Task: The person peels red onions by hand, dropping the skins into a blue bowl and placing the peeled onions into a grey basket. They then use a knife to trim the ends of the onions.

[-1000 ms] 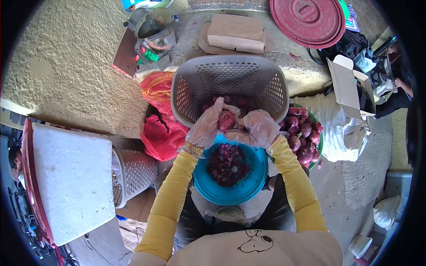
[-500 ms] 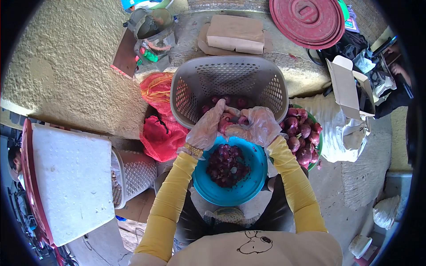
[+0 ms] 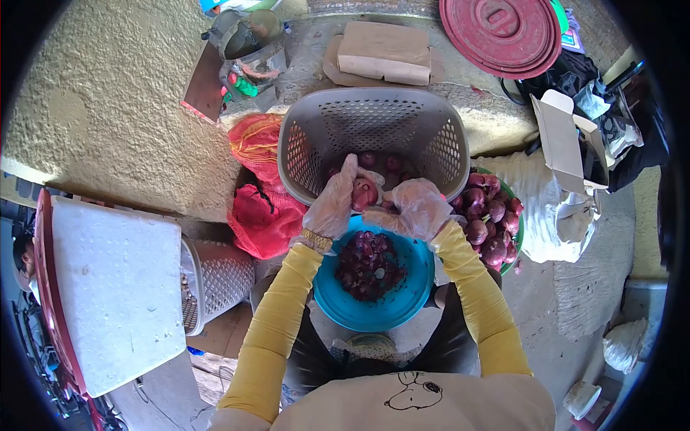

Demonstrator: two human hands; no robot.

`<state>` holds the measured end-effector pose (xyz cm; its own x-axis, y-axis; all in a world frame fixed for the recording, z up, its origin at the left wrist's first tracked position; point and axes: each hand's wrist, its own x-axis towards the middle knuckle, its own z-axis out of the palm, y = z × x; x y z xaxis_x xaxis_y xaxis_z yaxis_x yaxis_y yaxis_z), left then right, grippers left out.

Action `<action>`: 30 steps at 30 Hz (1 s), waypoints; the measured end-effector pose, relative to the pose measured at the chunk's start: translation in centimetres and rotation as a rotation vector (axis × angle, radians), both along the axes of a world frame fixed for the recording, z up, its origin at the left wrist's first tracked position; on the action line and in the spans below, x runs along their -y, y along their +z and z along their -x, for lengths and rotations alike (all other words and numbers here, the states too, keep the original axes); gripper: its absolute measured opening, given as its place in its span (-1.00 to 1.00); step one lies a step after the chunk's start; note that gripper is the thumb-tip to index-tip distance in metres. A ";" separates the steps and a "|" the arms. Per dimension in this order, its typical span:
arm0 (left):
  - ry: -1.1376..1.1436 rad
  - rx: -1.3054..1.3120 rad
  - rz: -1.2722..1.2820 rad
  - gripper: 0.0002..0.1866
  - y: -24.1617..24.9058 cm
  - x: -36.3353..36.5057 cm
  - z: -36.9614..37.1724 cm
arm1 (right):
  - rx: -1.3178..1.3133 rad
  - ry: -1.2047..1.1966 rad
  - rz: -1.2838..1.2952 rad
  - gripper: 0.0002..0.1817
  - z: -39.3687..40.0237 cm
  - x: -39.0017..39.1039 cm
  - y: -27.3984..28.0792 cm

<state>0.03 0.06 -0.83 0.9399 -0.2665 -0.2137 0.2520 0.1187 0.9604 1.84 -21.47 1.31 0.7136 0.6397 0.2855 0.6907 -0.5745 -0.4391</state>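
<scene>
Left hand [image 3: 329,210] wraps an onion [image 3: 365,195] in apparent peeling, next calling for steadiness, as right hand [image 3: 420,205] curls, its hold unclear.

1. A round red lid [image 3: 501,37] lies at the top, right of a brown cardboard package [image 3: 384,50];
2. an open carton [image 3: 562,140] sits beside a crumpled white sack [image 3: 544,241];
3. a white slab [image 3: 118,294] lies at the left, next to a pale perforated bin [image 3: 227,281];
4. a clear container [image 3: 251,39] sits near a reddish-brown board [image 3: 203,85];
5. a pale bundle [image 3: 624,345] lies far right.
</scene>
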 end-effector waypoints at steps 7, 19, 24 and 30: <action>0.202 -0.069 0.300 -0.33 -0.2 -0.5 -0.5 | -0.195 0.260 0.210 -0.25 1.6 -1.5 0.6; 0.148 -0.090 0.431 -0.43 -0.8 -0.3 -0.7 | -0.207 0.214 0.165 -0.29 0.9 -1.0 1.7; 0.147 0.023 0.511 -0.44 -0.9 0.8 -0.4 | -0.447 -0.278 -0.080 -0.20 0.4 -1.3 2.6; 0.200 -0.097 0.755 -0.45 -1.0 1.7 0.0 | -0.369 -0.269 -0.088 -0.20 -0.1 -1.1 1.7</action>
